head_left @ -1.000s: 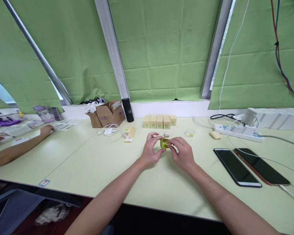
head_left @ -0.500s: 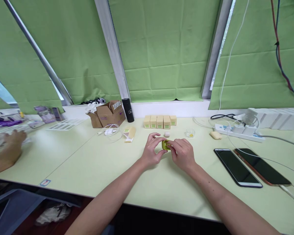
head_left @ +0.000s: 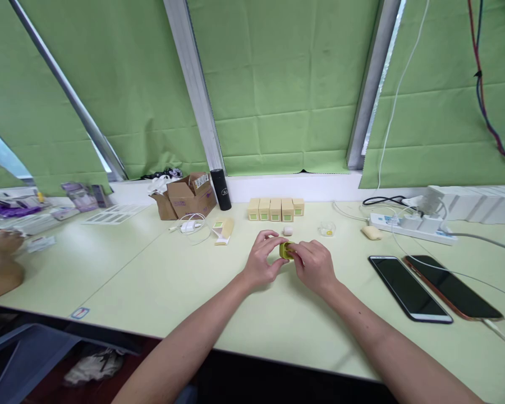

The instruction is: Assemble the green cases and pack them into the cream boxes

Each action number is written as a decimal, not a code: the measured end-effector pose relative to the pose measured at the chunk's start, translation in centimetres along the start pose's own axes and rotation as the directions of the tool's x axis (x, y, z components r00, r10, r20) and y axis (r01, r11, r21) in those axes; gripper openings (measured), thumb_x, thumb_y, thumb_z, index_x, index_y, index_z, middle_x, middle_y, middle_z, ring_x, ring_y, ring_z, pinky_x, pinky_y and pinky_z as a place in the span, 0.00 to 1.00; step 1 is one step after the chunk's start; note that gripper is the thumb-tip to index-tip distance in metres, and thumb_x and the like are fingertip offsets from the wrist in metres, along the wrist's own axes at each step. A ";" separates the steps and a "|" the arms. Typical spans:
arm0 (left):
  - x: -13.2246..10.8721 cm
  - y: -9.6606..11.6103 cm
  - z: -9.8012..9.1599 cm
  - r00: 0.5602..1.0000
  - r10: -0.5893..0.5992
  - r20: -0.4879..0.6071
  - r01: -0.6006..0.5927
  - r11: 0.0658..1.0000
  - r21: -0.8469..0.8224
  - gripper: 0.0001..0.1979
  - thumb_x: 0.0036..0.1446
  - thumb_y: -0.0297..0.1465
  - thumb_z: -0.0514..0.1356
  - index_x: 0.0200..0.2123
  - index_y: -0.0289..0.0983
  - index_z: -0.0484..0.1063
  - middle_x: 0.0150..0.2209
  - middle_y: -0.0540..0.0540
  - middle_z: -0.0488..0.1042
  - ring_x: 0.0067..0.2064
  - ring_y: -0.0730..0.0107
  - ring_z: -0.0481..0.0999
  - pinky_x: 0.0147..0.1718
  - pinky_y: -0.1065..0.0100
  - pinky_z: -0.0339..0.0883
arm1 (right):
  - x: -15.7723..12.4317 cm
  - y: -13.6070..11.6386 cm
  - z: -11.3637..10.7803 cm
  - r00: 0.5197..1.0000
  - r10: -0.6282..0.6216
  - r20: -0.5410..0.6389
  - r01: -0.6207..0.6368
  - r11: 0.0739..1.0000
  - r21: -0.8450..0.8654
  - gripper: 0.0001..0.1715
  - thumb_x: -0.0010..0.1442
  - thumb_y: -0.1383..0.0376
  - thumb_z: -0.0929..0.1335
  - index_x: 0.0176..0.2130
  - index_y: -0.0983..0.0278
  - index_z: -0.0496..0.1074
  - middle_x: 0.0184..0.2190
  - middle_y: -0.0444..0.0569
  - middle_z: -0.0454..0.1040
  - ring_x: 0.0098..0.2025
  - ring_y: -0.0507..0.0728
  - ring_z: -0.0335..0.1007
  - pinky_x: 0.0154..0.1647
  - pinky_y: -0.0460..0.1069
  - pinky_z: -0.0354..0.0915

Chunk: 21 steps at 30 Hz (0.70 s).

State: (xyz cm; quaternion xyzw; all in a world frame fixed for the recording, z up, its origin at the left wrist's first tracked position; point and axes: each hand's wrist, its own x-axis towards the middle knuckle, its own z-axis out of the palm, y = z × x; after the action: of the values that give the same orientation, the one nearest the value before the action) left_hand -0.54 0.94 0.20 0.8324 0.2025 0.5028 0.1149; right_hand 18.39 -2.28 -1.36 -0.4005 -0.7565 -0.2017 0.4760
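Note:
Above the middle of the table, my left hand (head_left: 260,261) grips a small yellow-green, hollow square-looking case (head_left: 283,250) between thumb and fingers. The fingers of my right hand (head_left: 317,265) are pinched together at the case's open side, with the tips partly inside it. Whatever they hold there is hidden. Just behind the case stands a small whitish cylinder (head_left: 288,231). Farther right sits a clear plastic cup (head_left: 327,229) with something yellow in it. To the left lies an opened pale-yellow carton (head_left: 223,232).
Several small tan boxes (head_left: 276,210) stand in a row at the back, near a black bottle (head_left: 221,191) and a cardboard box (head_left: 191,197). On the right are two phones (head_left: 408,289), a power strip (head_left: 412,228) and cables. A co-worker's hand (head_left: 2,255) is far left.
My hands stay almost where they were, with the right fingertips shifting slightly at the case. The co-worker's hand has moved left, and a white card beside it now shows.

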 end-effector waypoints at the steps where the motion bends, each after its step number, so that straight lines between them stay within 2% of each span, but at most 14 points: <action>1: 0.0 0.0 0.0 1.000 0.002 0.000 -0.002 1.000 -0.001 0.25 0.56 0.27 0.70 0.57 0.40 0.74 0.46 0.39 0.80 0.56 0.51 0.71 0.52 0.48 0.70 | 0.0 0.0 0.0 1.000 0.000 0.001 0.000 1.000 0.003 0.12 0.66 0.73 0.64 0.40 0.64 0.76 0.24 0.44 0.74 0.24 0.52 0.63 0.32 0.50 0.53; 13: 0.0 0.0 -0.1 1.000 -0.004 0.004 0.004 1.000 -0.016 0.24 0.57 0.28 0.70 0.57 0.39 0.75 0.45 0.39 0.80 0.54 0.52 0.71 0.52 0.48 0.72 | -0.3 0.3 0.3 0.999 0.013 0.041 -0.014 1.000 0.027 0.12 0.66 0.74 0.64 0.39 0.63 0.76 0.27 0.46 0.80 0.25 0.51 0.70 0.31 0.49 0.53; 21: -0.1 -0.1 0.0 1.000 0.009 0.005 -0.009 1.000 -0.015 0.24 0.56 0.27 0.70 0.57 0.39 0.75 0.45 0.40 0.80 0.54 0.52 0.71 0.51 0.48 0.72 | -0.3 0.2 0.3 0.999 0.017 0.030 -0.019 0.998 0.053 0.13 0.67 0.74 0.64 0.39 0.63 0.76 0.25 0.44 0.80 0.23 0.50 0.69 0.30 0.49 0.53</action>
State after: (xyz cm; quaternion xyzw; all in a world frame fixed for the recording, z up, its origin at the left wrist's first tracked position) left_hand -0.63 1.01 0.09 0.8336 0.1947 0.5030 0.1195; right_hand 18.43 -2.07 -1.81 -0.3972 -0.7651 -0.1711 0.4770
